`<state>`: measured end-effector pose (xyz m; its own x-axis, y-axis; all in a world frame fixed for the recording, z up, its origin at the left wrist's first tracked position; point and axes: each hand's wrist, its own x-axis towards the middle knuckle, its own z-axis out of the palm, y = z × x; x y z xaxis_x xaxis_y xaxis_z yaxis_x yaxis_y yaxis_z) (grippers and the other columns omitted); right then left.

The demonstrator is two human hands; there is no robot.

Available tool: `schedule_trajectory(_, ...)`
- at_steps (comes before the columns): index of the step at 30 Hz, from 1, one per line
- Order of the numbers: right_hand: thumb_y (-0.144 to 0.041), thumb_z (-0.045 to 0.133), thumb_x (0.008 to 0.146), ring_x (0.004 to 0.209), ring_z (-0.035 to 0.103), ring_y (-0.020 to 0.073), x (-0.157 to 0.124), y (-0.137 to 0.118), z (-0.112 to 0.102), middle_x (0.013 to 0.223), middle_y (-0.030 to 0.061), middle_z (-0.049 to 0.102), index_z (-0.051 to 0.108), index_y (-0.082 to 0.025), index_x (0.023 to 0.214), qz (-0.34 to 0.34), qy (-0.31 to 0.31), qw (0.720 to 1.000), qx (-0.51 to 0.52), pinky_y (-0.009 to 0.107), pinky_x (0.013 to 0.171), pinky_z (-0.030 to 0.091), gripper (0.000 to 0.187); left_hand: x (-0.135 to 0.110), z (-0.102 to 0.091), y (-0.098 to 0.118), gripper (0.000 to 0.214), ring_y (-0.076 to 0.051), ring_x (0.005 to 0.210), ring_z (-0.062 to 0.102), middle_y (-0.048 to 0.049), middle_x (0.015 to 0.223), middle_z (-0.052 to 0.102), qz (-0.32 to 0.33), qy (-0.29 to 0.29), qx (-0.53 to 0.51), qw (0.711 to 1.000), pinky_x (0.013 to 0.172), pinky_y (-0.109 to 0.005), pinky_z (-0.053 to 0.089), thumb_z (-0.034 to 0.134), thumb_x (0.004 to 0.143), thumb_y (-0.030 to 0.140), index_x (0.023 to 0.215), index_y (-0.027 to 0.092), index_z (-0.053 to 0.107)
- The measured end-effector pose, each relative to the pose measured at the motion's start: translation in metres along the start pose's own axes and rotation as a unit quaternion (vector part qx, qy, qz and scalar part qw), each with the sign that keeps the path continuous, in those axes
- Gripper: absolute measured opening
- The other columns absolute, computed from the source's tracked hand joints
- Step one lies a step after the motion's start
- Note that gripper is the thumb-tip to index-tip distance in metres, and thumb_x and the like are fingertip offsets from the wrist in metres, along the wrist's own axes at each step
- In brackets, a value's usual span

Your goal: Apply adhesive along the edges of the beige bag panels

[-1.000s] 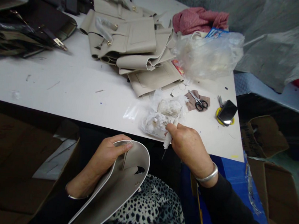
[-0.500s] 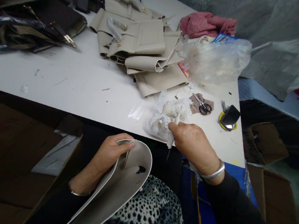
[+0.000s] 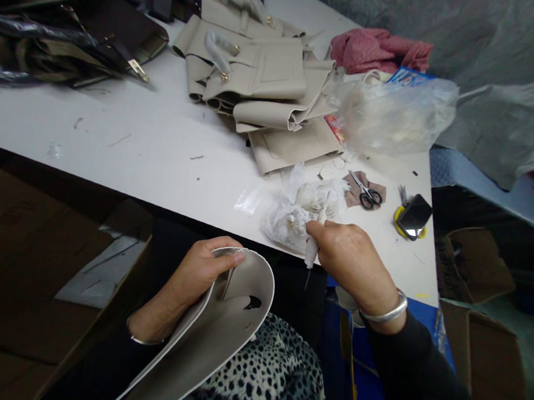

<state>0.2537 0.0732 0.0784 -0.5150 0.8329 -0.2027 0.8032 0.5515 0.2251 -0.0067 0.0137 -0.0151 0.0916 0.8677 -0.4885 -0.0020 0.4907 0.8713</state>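
Beige leather panel [image 3: 226,319] pinched in our left hand [image 3: 197,277] — our right hand [image 3: 351,264] clasps an awl [image 3: 309,261], not yet applied to it.

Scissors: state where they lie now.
In the head view, the scissors lie on a brown scrap at the right end of the table, between the small plastic bag and the black device.

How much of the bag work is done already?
Looks done: a pile of beige bag pieces with handles fitted lies on the table. In hand: the left hand grips a curved beige panel; the right hand holds a white-wrapped pointed tool beside a small plastic bag. Left: this panel looks joined to nothing yet.
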Motion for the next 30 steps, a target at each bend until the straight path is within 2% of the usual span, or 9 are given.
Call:
schedule_trajectory(13, 0.002, 0.054, 0.089, 0.071, 0.068, 0.0221, -0.002, 0.003, 0.002, 0.082, 0.0068, 0.072, 0.066, -0.019, 0.105, 0.013, -0.014, 0.999, 0.027, 0.032, 0.063, 0.034, 0.029, -0.002, 0.001, 0.006, 0.027, -0.02, 0.068, 0.063, -0.0037, 0.074, 0.073, -0.001, 0.013, 0.006, 1.0, 0.065, -0.028, 0.049, 0.084, 0.074, 0.043, 0.081, 0.017, 0.078)
schedule_trajectory(17, 0.001, 0.054, 0.091, 0.072, 0.068, 0.0214, -0.006, 0.012, 0.012, 0.083, 0.0055, 0.074, 0.07, -0.02, 0.106, 0.041, 0.015, 0.991, 0.127, 0.03, 0.066, 0.038, 0.031, -0.002, 0.001, 0.006, 0.027, -0.02, 0.07, 0.064, -0.0042, 0.076, 0.074, 0.001, 0.018, 0.014, 1.0, 0.066, -0.028, 0.048, 0.084, 0.074, 0.043, 0.082, 0.018, 0.079)
schedule_trajectory(19, -0.009, 0.059, 0.096, 0.076, 0.069, 0.0198, -0.008, 0.021, 0.029, 0.086, 0.0033, 0.075, 0.072, -0.021, 0.105, 0.063, 0.059, 0.957, 0.277, 0.028, 0.07, 0.042, 0.019, -0.003, 0.002, 0.007, 0.028, -0.02, 0.068, 0.063, -0.0041, 0.074, 0.073, -0.005, 0.019, 0.014, 1.0, 0.064, -0.028, 0.048, 0.084, 0.074, 0.044, 0.082, 0.018, 0.079)
schedule_trajectory(21, -0.025, 0.069, 0.097, 0.08, 0.069, 0.0185, -0.011, 0.029, 0.054, 0.089, 0.0011, 0.075, 0.072, -0.022, 0.102, 0.092, 0.122, 0.878, 0.453, 0.027, 0.074, 0.046, 0.007, -0.004, 0.003, 0.008, 0.029, -0.02, 0.066, 0.062, -0.0036, 0.072, 0.072, -0.012, 0.021, 0.009, 1.0, 0.063, -0.028, 0.048, 0.084, 0.074, 0.045, 0.082, 0.018, 0.078)
schedule_trajectory(22, -0.03, 0.073, 0.094, 0.082, 0.068, 0.0185, -0.013, 0.033, 0.068, 0.09, 0.0008, 0.075, 0.072, -0.021, 0.101, 0.109, 0.147, 0.833, 0.522, 0.027, 0.075, 0.048, 0.012, -0.004, 0.003, 0.009, 0.03, -0.02, 0.065, 0.062, -0.0034, 0.071, 0.072, -0.014, 0.022, 0.007, 1.0, 0.062, -0.028, 0.048, 0.084, 0.074, 0.046, 0.082, 0.018, 0.078)
schedule_trajectory(23, -0.033, 0.075, 0.091, 0.082, 0.067, 0.0185, -0.014, 0.036, 0.082, 0.09, 0.0009, 0.074, 0.072, -0.021, 0.1, 0.134, 0.173, 0.791, 0.572, 0.028, 0.077, 0.049, 0.016, -0.004, 0.004, 0.009, 0.03, -0.02, 0.065, 0.061, -0.0032, 0.071, 0.071, -0.014, 0.023, 0.008, 1.0, 0.062, -0.028, 0.048, 0.085, 0.073, 0.046, 0.082, 0.018, 0.078)
schedule_trajectory(25, -0.036, 0.077, 0.086, 0.081, 0.065, 0.0188, -0.017, 0.038, 0.108, 0.09, 0.0012, 0.072, 0.071, -0.02, 0.097, 0.184, 0.212, 0.728, 0.626, 0.03, 0.077, 0.051, 0.02, -0.004, 0.005, 0.011, 0.031, -0.02, 0.066, 0.062, -0.0034, 0.072, 0.071, -0.012, 0.024, 0.019, 0.999, 0.063, -0.028, 0.047, 0.085, 0.073, 0.047, 0.081, 0.018, 0.078)
schedule_trajectory(27, -0.036, 0.078, 0.083, 0.085, 0.065, 0.0193, -0.019, 0.037, 0.126, 0.094, 0.0023, 0.072, 0.069, -0.02, 0.094, 0.211, 0.241, 0.689, 0.65, 0.031, 0.079, 0.052, 0.021, -0.004, 0.007, 0.012, 0.032, -0.02, 0.067, 0.062, -0.0038, 0.074, 0.072, -0.009, 0.025, 0.034, 0.999, 0.064, -0.028, 0.048, 0.086, 0.072, 0.048, 0.08, 0.017, 0.078)
schedule_trajectory(30, -0.036, 0.076, 0.081, 0.092, 0.066, 0.0211, -0.019, 0.03, 0.139, 0.098, 0.0037, 0.071, 0.065, -0.021, 0.091, 0.225, 0.264, 0.675, 0.651, 0.034, 0.084, 0.053, 0.021, -0.003, 0.01, 0.012, 0.034, -0.02, 0.066, 0.062, -0.0037, 0.073, 0.072, -0.016, 0.027, 0.034, 0.999, 0.063, -0.028, 0.049, 0.087, 0.071, 0.049, 0.08, 0.017, 0.077)
